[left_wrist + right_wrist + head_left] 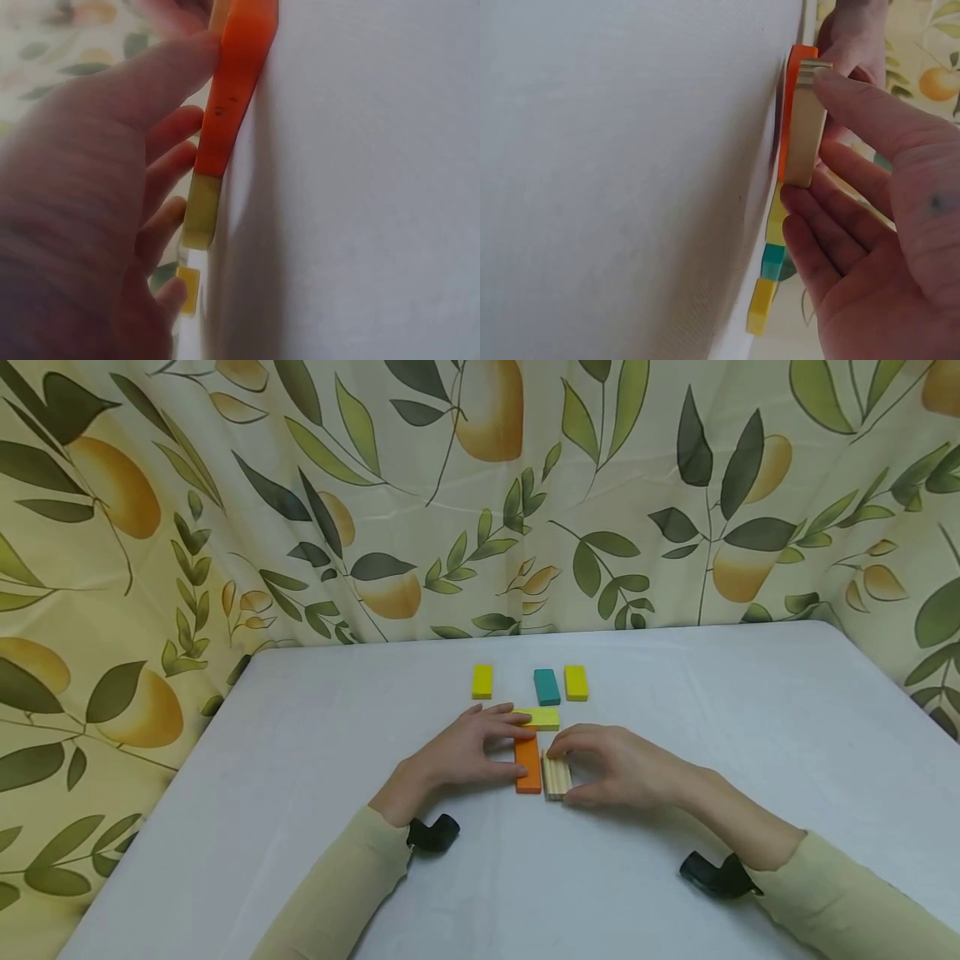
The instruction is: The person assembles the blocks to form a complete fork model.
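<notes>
An orange block (pixel 528 768) lies lengthwise on the white table, its far end against a yellow-green block (pixel 546 719) set crosswise. My left hand (pixel 476 745) rests with fairly straight fingers over these two blocks; its thumb touches the orange block's near part. To the right of the orange block, my right hand (pixel 630 768) pinches a plain wooden block with ridged lines (pixel 557 779) between thumb and fingertips at its two ends. In the right wrist view, this wooden block (pixel 806 131) stands in front of the orange block (pixel 784 139). Whether it touches the table cannot be told.
Farther back lie a yellow block (pixel 482 682) on the left, a teal block (pixel 547 687) and another yellow block (pixel 576 682) on the right. A curtain (pixel 480 527) with fruit and leaves hangs behind the table (pixel 337 693). Black devices sit at both wrists.
</notes>
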Available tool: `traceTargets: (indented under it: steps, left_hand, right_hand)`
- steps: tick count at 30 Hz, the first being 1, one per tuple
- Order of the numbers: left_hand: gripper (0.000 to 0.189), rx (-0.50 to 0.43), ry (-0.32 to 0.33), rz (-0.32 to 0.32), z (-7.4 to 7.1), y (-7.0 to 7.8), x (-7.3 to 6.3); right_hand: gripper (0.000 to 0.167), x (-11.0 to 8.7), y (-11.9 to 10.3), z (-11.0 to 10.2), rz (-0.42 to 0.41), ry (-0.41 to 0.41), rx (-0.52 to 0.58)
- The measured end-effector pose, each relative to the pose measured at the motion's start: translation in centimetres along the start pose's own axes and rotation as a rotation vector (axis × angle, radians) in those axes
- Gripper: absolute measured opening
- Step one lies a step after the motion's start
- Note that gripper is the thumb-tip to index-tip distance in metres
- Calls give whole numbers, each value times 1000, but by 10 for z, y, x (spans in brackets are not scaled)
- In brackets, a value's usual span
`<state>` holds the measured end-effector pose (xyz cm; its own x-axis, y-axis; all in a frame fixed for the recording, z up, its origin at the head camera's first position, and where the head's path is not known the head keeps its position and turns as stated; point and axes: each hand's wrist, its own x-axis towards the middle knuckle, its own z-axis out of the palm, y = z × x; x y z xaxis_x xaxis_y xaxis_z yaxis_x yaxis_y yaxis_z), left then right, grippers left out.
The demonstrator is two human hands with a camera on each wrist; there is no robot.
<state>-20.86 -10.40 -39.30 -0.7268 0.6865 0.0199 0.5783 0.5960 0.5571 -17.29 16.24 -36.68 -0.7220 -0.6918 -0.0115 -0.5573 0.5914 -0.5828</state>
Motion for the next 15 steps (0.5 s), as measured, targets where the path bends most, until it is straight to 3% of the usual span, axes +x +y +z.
traceTargets:
  steps: [8, 15]
  left_hand:
    - [53, -14, -8, -22, 1, 2, 1]
    - [53, -25, -6, -33, 0, 3, 0]
  right_hand:
    - [43, -3, -3, -1, 15, 46, 23]
    - [44, -7, -10, 1, -40, 63, 27]
